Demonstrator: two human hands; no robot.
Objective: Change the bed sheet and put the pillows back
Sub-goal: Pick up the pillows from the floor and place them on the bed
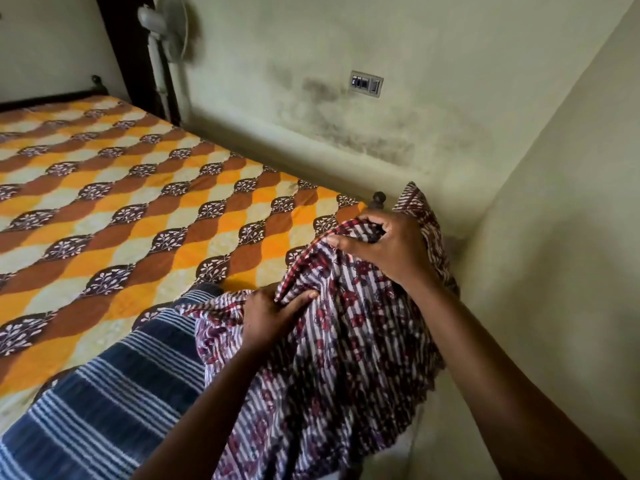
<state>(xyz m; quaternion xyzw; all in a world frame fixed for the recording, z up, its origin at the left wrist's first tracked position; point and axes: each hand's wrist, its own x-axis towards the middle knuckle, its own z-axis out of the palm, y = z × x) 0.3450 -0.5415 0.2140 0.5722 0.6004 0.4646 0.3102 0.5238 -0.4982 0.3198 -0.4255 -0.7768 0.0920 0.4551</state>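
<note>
An orange, brown and cream patterned bed sheet (138, 209) lies spread flat over the bed. At the bed's near right corner I hold a pillow in a purple-and-white striped floral cover (346, 341). My left hand (273, 317) pinches a fold of the cover at its left side. My right hand (384, 251) grips the bunched cover near the pillow's top. A blue-and-white striped cloth (114, 403) lies on the bed beside the pillow, partly under it.
A pale green wall with dark stains runs along the bed's far side, with a switch plate (366, 83) on it. A standing fan (166, 36) is at the far corner. A dark bedpost knob (378, 197) shows behind the pillow. Another wall is close on the right.
</note>
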